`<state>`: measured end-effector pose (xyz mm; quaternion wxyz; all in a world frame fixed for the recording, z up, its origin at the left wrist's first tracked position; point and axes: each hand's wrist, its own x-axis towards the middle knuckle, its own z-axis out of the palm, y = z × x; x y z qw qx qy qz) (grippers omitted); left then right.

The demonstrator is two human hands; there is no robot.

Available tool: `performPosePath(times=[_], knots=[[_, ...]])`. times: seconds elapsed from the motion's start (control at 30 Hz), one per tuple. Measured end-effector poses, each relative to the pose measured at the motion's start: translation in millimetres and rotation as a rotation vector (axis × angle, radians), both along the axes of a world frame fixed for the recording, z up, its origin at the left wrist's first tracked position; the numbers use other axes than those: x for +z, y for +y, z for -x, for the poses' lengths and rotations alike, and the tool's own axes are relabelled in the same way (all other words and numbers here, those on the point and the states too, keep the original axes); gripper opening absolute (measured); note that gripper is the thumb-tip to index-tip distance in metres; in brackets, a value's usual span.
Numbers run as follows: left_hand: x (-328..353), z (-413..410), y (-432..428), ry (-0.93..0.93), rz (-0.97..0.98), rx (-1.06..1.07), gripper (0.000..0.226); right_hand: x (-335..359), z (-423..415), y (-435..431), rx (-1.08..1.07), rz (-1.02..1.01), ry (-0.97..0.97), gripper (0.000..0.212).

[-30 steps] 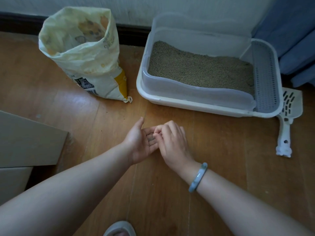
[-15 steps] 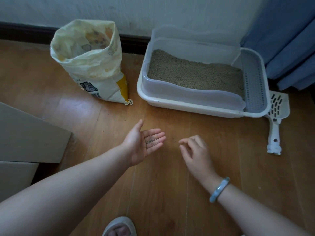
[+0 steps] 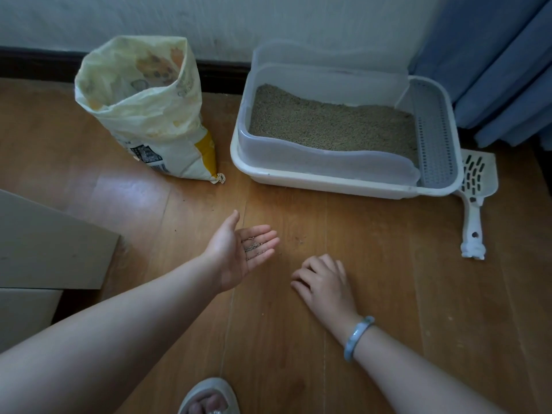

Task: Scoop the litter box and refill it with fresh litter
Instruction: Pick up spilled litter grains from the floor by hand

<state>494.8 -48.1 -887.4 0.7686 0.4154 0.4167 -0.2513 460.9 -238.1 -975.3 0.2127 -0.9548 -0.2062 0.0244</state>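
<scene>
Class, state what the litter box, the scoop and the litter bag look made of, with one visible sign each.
Litter box: likely moulded plastic, glossy white base, frosted translucent upper wall.
Scoop: probably rigid white plastic, with moulded slots and handle.
Litter bag: seems thin plastic film or coated paper; creased, printed, slightly shiny.

You have bare floor (image 3: 373, 234) up to the litter box (image 3: 328, 182). A gap runs between it and the bag (image 3: 149, 115) on the left. The scoop (image 3: 473, 204) and curtain (image 3: 493, 70) crowd its right side; a board (image 3: 44, 243) blocks your near left
</scene>
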Motion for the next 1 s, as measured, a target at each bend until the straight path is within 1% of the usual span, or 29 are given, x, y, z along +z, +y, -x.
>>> performPosePath(times=[0.1,0.17,0.23,0.3,0.37,0.4,0.5,0.6,0.67,0.73,0.77,0.87,1.0], knots=[[0.2,0.3,0.0,0.007,-0.001,0.009,0.065,-1.9,0.7,4.0,0.009,0.030,-0.016,0.013],[-0.5,0.3,-0.3,0.013,0.000,0.010,0.065,-2.1,-2.2,3.8,-0.059,0.029,-0.034,0.005],[-2.0,0.3,-0.7,0.014,0.001,0.001,0.065,5.7,-8.8,6.2,-0.228,-0.068,-0.010,0.020],[-4.4,-0.6,-2.0,0.020,0.010,-0.011,0.065,19.3,-18.5,14.4,-0.320,-0.249,-0.008,0.027],[-6.1,-2.2,-4.6,0.027,0.025,-0.020,0.066,38.2,-25.9,29.0,-0.266,-0.391,-0.002,0.024],[-6.5,-3.4,-6.0,0.029,0.032,-0.025,0.066,46.5,-27.6,38.0,-0.212,-0.410,0.000,0.023],[-5.6,-5.5,-8.1,0.029,0.036,-0.052,0.065,55.5,-28.6,60.0,-0.099,-0.353,-0.036,0.019],[-7.3,-7.0,-5.9,0.029,0.034,-0.039,0.065,49.4,-27.7,61.0,-0.097,-0.390,-0.056,0.023],[-10.4,-8.0,-0.8,0.028,0.028,-0.004,0.065,42.1,-29.3,50.2,-0.180,-0.435,-0.057,0.022],[-12.8,-8.3,7.0,0.022,0.014,0.025,0.065,30.4,-31.3,33.1,-0.283,-0.397,-0.033,0.016],[-13.7,-8.3,11.3,0.019,0.006,0.042,0.065,23.5,-31.7,23.9,-0.297,-0.326,-0.008,0.013],[-14.5,-8.5,21.1,0.024,-0.006,0.082,0.064,7.2,-27.2,7.2,-0.208,-0.104,0.061,0.013],[-13.7,-10.3,23.5,0.026,-0.012,0.102,0.064,3.3,-28.8,18.1,-0.095,-0.022,0.018,0.014]])
